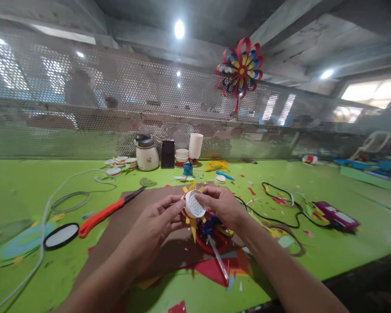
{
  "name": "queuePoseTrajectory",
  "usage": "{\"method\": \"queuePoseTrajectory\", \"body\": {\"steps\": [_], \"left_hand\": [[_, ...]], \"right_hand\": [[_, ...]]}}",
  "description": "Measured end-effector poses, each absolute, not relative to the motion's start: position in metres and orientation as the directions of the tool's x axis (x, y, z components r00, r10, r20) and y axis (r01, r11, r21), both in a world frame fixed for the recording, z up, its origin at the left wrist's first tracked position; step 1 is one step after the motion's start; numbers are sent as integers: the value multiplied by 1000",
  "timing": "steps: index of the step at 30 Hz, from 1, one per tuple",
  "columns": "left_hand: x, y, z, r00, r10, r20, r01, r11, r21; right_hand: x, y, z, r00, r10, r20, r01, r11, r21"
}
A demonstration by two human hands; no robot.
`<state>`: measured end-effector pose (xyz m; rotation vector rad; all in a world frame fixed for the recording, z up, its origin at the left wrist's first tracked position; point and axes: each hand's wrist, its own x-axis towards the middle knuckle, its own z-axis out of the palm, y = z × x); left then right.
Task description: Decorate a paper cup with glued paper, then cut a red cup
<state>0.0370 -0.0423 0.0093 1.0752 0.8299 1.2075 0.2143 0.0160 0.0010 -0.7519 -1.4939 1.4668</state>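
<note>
Between my two hands is a small white paper cup base point(195, 204) with a speckled round face and yellow paper points around its rim. My left hand point(164, 213) grips its left side between thumb and fingers. From the right, my right hand point(220, 204) holds its edge, the thumb on the round face. Just below lie red-handled scissors point(211, 248), partly hidden, and a clear-handled tool point(219, 261) with a blue top. A brown board point(117, 243) lies under both hands.
Left are an orange-handled knife point(107, 213), a black-rimmed oval point(61, 236) and a white cable point(47, 208). At the back stand a white jug point(147, 154), a phone point(167, 154) and stacked paper cups point(195, 145). Right lies a purple corded device point(337, 214). Paper scraps are scattered about.
</note>
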Motion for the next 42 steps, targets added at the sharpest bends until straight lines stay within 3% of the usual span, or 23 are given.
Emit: {"method": "queuePoseTrajectory", "body": {"steps": [6,18,29,35,42], "left_hand": [[39,-49,17,190,980,51,-412,33,911],[39,-48,15,188,978,95,-196,-57,979],[38,-43,13,174,984,46,-140,-21,990],[39,-42,13,137,990,19,-115,-3,993],[38,-40,10,102,995,-6,-137,20,990]], "right_hand": [[214,16,2,-436,887,155,-224,59,-973],[215,19,-1,-459,865,204,-234,104,-967],[216,22,-4,-441,871,216,-172,154,-973],[216,19,-2,-406,881,244,-68,237,-969],[217,14,-4,-348,838,420,144,490,-860]]}}
